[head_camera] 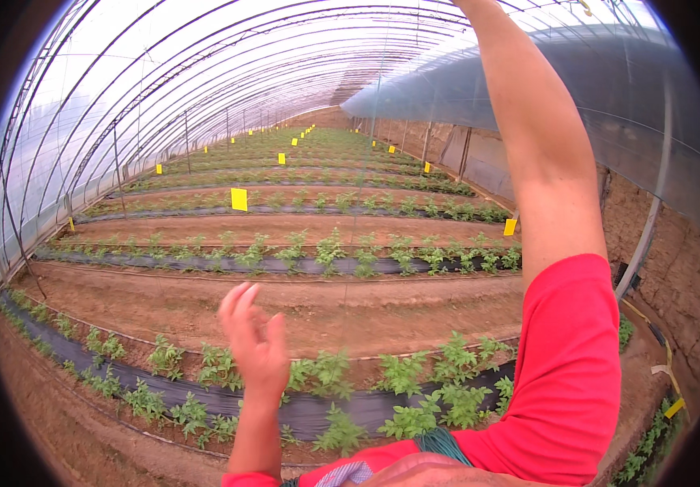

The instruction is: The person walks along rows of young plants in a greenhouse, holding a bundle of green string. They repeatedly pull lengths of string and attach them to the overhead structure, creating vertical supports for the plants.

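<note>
My left hand point(256, 347) is raised, slightly blurred, in front of the nearest row of young leafy plants point(402, 371). Its fingers are loosely curled with the thumb apart, and nothing shows in it. My right arm point(548, 134) in a red short sleeve reaches straight up; the right hand is past the top edge, out of view. A thin green string point(377, 91) hangs down between the two arms, fading towards the soil. A bundle of dark green twine point(442, 445) lies around my neck or shoulder.
Plant rows in black plastic mulch point(325, 414) cross bare soil paths point(301, 310). Yellow cards point(238, 199) hang over the rows. Arched metal ribs point(143, 79) carry the greenhouse film. At right are an earthen wall point(654, 255), a slanted pole point(651, 225) and a plastic sheet point(636, 103).
</note>
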`<state>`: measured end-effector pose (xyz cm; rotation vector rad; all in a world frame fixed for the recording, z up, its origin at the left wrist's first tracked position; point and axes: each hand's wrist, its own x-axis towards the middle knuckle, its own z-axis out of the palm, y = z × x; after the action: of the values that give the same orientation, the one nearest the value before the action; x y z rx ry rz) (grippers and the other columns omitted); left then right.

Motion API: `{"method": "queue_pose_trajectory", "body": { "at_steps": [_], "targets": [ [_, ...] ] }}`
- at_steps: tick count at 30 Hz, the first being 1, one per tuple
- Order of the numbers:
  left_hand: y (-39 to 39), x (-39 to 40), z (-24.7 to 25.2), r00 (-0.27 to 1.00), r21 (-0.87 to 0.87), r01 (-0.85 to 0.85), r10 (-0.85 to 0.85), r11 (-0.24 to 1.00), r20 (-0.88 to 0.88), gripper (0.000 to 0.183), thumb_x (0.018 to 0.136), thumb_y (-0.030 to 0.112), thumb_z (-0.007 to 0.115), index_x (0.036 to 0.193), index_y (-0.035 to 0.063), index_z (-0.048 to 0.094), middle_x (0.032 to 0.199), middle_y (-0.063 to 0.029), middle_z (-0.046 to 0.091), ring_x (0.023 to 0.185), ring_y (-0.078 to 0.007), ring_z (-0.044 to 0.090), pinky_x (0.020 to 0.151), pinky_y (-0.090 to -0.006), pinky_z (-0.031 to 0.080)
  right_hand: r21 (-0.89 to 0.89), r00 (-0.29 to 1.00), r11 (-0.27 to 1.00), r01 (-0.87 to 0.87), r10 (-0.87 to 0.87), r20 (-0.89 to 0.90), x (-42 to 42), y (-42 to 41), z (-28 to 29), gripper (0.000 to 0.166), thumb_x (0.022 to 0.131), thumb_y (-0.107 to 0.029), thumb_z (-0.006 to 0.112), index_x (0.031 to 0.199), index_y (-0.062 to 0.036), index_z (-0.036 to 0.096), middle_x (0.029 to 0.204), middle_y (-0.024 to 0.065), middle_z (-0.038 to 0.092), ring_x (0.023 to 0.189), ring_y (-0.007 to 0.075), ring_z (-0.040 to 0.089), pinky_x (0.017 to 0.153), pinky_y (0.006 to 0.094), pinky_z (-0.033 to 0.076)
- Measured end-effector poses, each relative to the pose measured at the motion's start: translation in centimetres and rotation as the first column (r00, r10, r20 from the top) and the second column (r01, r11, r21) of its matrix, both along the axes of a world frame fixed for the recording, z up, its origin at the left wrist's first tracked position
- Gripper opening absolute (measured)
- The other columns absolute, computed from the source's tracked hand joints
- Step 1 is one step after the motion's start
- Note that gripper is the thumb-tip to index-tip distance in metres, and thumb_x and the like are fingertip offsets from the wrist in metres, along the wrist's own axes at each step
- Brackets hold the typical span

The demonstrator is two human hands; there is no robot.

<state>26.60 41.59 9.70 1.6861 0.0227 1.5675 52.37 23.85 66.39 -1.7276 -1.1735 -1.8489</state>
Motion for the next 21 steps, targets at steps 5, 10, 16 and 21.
{"method": "queue_pose_trajectory", "body": {
  "at_steps": [5,10,16,21],
  "targets": [
    [-1.9,7.3,5.6,0.787,-0.162,0.601,-0.615,0.783,-0.053,0.065,0.098,0.016,0.068,0.155,0.0053,0.038,0.157,-0.0139,0.039,0.111,-0.0177,0.062,0.076,-0.0276,0.053,-0.127,0.986,0.981,0.144,-0.131,0.101,0.5,0.2,0.1,0.024,0.095,-0.023,0.061,0.100,-0.0054,0.077,0.101,0.0221,0.074,0.099,0.0403,0.069,0.089,0.0497,0.054],
    [-4.2,10.5,7.3,0.319,-0.401,0.871,-0.948,0.284,0.020,0.070,0.102,0.027,0.067,0.159,0.0077,0.030,0.149,-0.0158,0.049,0.119,-0.0219,0.064,0.076,-0.0325,0.055,-0.037,0.961,0.978,0.207,-0.196,0.193,1.1,0.4,0.2,0.025,0.096,-0.012,0.054,0.107,-0.0014,0.074,0.101,0.0227,0.074,0.101,0.0396,0.070,0.090,0.0484,0.055],
    [-4.7,12.2,6.1,0.299,-0.249,0.930,-0.950,0.269,0.091,0.023,0.108,0.019,0.057,0.121,0.0011,0.060,0.072,0.0003,0.054,0.067,-0.0115,0.052,0.060,-0.0246,0.041,-0.019,0.749,0.831,0.556,-0.491,0.445,0.7,0.2,0.9,0.021,0.092,-0.006,0.054,0.095,0.0003,0.073,0.090,0.0233,0.074,0.084,0.0383,0.073,0.075,0.0465,0.059],
    [-3.9,11.2,6.4,0.424,-0.147,0.901,-0.900,0.408,0.101,0.018,0.109,0.015,0.054,0.104,0.0005,0.064,0.067,0.0044,0.046,0.061,-0.0058,0.038,0.057,-0.0242,0.032,0.131,0.702,0.827,0.547,-0.538,0.466,-0.1,1.5,1.8,0.018,0.088,-0.005,0.056,0.091,-0.0033,0.074,0.084,0.0188,0.074,0.080,0.0349,0.074,0.072,0.0461,0.060]
  ]
}}
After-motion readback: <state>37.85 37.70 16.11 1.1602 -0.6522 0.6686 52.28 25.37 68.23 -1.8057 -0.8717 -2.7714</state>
